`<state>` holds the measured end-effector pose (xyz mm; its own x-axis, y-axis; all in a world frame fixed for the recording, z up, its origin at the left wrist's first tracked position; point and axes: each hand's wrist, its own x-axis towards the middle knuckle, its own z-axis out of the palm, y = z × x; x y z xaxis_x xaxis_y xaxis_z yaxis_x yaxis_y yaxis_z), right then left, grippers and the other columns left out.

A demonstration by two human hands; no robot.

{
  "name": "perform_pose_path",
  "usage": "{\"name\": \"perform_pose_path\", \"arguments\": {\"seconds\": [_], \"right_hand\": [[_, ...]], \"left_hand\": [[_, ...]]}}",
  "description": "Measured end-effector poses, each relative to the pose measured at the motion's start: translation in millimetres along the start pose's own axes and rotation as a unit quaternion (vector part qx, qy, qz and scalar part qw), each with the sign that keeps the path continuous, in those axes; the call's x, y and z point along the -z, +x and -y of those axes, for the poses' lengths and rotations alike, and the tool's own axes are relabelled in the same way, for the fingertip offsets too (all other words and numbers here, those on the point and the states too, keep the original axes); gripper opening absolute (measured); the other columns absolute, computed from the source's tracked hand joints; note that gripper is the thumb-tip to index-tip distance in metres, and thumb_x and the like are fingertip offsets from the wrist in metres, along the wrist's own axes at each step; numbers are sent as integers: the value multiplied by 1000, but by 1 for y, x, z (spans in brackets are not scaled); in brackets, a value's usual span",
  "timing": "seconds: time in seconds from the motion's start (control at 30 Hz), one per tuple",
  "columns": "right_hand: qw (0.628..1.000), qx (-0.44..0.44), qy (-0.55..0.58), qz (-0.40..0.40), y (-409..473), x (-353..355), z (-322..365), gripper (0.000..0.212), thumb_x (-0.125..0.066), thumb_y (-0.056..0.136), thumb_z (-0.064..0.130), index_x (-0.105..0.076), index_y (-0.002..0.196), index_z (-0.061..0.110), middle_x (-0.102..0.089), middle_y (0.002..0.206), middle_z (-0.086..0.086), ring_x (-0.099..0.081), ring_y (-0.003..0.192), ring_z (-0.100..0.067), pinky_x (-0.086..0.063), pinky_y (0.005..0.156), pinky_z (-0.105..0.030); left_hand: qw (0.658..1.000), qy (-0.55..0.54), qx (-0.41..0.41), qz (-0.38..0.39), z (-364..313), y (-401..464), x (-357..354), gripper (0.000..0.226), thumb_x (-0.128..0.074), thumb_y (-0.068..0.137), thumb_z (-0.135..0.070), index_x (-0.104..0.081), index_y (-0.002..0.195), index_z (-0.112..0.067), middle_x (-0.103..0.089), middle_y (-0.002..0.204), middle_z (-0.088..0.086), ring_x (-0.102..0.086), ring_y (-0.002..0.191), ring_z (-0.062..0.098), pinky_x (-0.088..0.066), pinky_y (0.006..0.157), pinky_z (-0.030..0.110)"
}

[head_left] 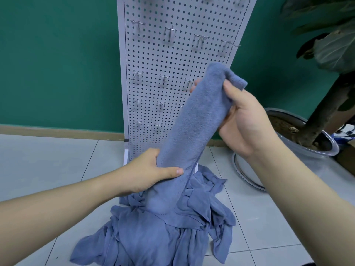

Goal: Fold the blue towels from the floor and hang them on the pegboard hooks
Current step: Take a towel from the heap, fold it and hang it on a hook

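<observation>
Being held taut before the pegboard [172,60], a folded blue towel [197,120] is being gripped low by the left hand [148,169], high by the right hand [244,121], above the floor pile [163,227]

Pegboard [172,60] stands straight ahead, bare metal hooks [170,30] jutting from its face. Held blue towel [194,116] covers lower right hooks. Towel pile [163,233] blocks the floor at its base. Potted plant [307,131] crowds the right; left floor tiles [48,160] open.
</observation>
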<state>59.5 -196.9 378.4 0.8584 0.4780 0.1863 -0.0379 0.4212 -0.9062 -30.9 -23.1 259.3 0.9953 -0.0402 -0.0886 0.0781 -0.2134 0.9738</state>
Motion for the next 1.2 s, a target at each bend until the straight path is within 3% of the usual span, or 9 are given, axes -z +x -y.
{"name": "perform_pose_path", "arguments": {"seconds": [0.13,0.3,0.37,0.47,0.7,0.77,0.9,1.0,1.2], "right_hand": [[998,18,7,-59,7,15,8,41,-45,110,21,-54,142,-2,-66,135,-22,-69,121,-31,-60,95,-39],[996,6,-40,-80,7,24,3,44,-46,110,29,-52,145,3,-66,136,-17,-67,124,-30,-58,100,-43],[996,-12,-63,-61,3,21,-6,42,-45,110,31,-54,141,5,-70,127,-16,-69,119,-30,-59,91,-43],[996,-31,-68,-50,-2,12,-20,39,-46,110,27,-54,141,3,-70,125,-18,-69,116,-31,-57,85,-41],[998,-29,-23,-55,0,5,-28,24,-51,109,28,-63,126,16,-74,116,-10,-73,104,-26,-59,84,-42],[996,-31,-43,-73,3,9,-28,25,-54,107,29,-64,125,16,-74,118,-13,-72,104,-30,-58,81,-40],[976,-3,-154,-151,8,33,-28,15,-61,104,26,-72,105,16,-75,94,-2,-70,80,-18,-54,67,-33],[966,-23,-176,-189,10,56,-28,14,-62,102,15,-74,100,9,-75,96,-11,-69,81,-23,-55,60,-32],[952,-51,-224,-202,5,78,-27,9,-66,99,8,-71,103,1,-73,98,-13,-70,78,-21,-58,60,-25]], "left_hand": [[999,18,7,29,1,1,6,18,-75,92,-21,-72,110,-24,-78,107,-12,-73,102,6,-57,90,26],[985,144,25,89,-1,0,21,18,-79,89,-23,-74,107,-23,-78,101,-16,-73,98,7,-57,87,22],[994,107,-25,26,-7,3,20,23,-80,88,-17,-72,110,-22,-78,103,-14,-73,100,7,-56,85,17],[994,-22,-95,-53,-22,10,17,39,-80,86,-10,-68,122,-18,-76,116,-8,-71,110,8,-53,98,20],[992,-43,-90,-72,-21,9,-4,38,-82,84,-7,-71,119,-16,-77,114,-7,-72,109,11,-56,99,30],[993,-53,-80,-71,-19,9,-4,36,-80,84,-4,-71,118,-13,-78,113,-4,-73,108,13,-57,98,31],[995,-74,-27,-53,-18,6,6,35,-83,84,-15,-68,115,-9,-79,106,3,-75,96,17,-59,85,31],[998,-65,13,-16,-15,3,9,38,-86,82,-23,-69,115,-10,-79,105,7,-75,94,22,-59,83,36],[996,-74,17,39,-26,3,24,30,-79,86,-17,-71,114,-12,-78,107,8,-74,92,18,-58,77,27]]}}
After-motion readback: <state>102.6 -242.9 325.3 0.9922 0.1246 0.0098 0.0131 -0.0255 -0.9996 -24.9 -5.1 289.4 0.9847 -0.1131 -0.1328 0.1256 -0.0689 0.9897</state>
